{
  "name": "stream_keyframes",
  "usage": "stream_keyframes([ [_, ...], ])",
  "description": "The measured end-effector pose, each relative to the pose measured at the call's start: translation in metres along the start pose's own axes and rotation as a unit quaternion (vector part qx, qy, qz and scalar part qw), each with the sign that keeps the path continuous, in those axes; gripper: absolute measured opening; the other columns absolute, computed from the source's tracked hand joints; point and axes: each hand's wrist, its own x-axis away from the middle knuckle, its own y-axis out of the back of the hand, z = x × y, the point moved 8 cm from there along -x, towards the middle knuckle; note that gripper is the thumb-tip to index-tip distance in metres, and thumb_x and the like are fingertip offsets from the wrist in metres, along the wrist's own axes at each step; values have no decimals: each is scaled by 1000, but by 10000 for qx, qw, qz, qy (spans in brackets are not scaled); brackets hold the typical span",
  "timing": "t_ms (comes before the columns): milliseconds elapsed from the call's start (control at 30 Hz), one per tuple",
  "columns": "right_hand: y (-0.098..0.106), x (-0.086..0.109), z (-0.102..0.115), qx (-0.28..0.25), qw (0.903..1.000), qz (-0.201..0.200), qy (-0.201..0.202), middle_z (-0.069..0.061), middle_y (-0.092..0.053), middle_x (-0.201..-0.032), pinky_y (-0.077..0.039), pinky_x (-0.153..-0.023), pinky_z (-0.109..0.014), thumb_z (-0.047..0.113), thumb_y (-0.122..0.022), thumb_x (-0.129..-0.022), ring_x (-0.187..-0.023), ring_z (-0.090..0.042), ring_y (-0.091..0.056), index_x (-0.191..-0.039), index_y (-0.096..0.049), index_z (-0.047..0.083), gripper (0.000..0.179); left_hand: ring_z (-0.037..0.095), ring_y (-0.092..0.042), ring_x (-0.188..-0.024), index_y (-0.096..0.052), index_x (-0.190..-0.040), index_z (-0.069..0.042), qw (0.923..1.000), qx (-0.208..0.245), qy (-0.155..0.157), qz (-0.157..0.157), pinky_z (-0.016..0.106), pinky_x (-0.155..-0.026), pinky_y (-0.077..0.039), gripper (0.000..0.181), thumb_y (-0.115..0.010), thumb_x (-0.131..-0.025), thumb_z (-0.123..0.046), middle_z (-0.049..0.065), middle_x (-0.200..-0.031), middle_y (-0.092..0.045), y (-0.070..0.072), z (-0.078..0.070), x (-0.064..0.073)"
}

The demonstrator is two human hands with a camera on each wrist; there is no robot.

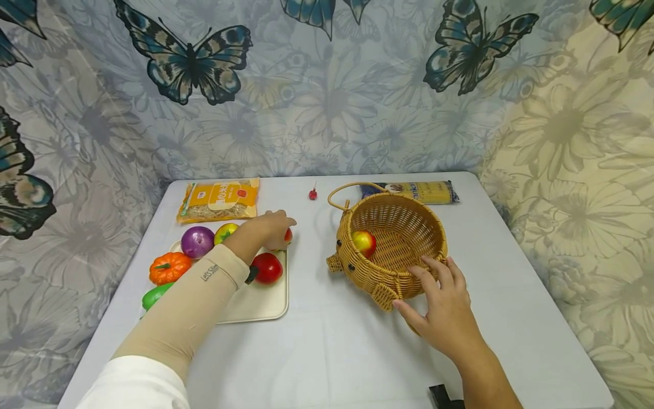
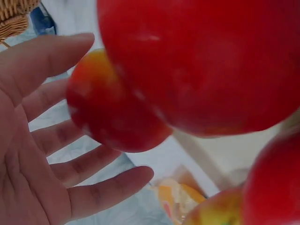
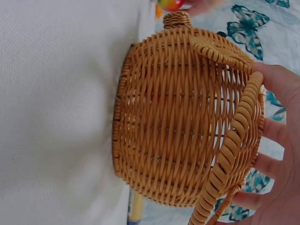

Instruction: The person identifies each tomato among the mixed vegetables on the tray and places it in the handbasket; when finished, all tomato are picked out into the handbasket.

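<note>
My left hand (image 1: 271, 229) is at the far right corner of a cream tray (image 1: 258, 312). Its fingers spread around a red-yellow apple (image 2: 112, 108), thumb close to the fruit's edge; whether they press on it I cannot tell. A large round red fruit (image 1: 267, 268), perhaps a tomato, lies nearer on the tray. My right hand (image 1: 444, 307) holds the near right rim of a wicker basket (image 1: 357, 278) shaped like an animal, fingers over the rim and thumb outside by the handle (image 3: 229, 145). Inside the basket rests one red-yellow apple (image 1: 364, 243).
Left of my forearm lie a purple round vegetable (image 1: 197, 242), an orange pumpkin (image 1: 170, 268), a green vegetable (image 1: 155, 296) and a yellow-green fruit (image 1: 225, 233). Behind are an orange food bag (image 1: 219, 200), a small red item (image 1: 313, 194) and a yellow-blue packet (image 1: 424, 192).
</note>
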Motion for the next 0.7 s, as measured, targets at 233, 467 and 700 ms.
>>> stream_keyframes([
  [233,0,0,0,-43,10000,-12,-5,-22,-46,-145,-32,-91,-88,35,-88,-75,-139,-64,-27,-130,-60,14,65,33,-53,-117,-51,-151,-14,9998,184,64,103,51,-108,-48,55,-65,-98,-18,15,-138,-55,-8,9,0],
  [467,0,-1,0,-12,10000,-8,-9,-22,-46,-145,-32,-91,-88,36,-88,-75,-139,-64,-28,-130,-60,14,65,32,-54,-115,-51,-151,-14,9996,268,-25,-87,48,-105,-51,60,-69,-95,-13,15,-138,-54,1,7,8],
  [700,-1,0,-1,-7,10000,20,-45,-22,-46,-145,-32,-91,-88,36,-88,-76,-139,-64,-28,-129,-60,14,64,35,-54,-118,-52,-150,-12,9980,66,-388,-502,48,-105,-51,58,-70,-94,-13,17,-138,-54,21,-6,18],
])
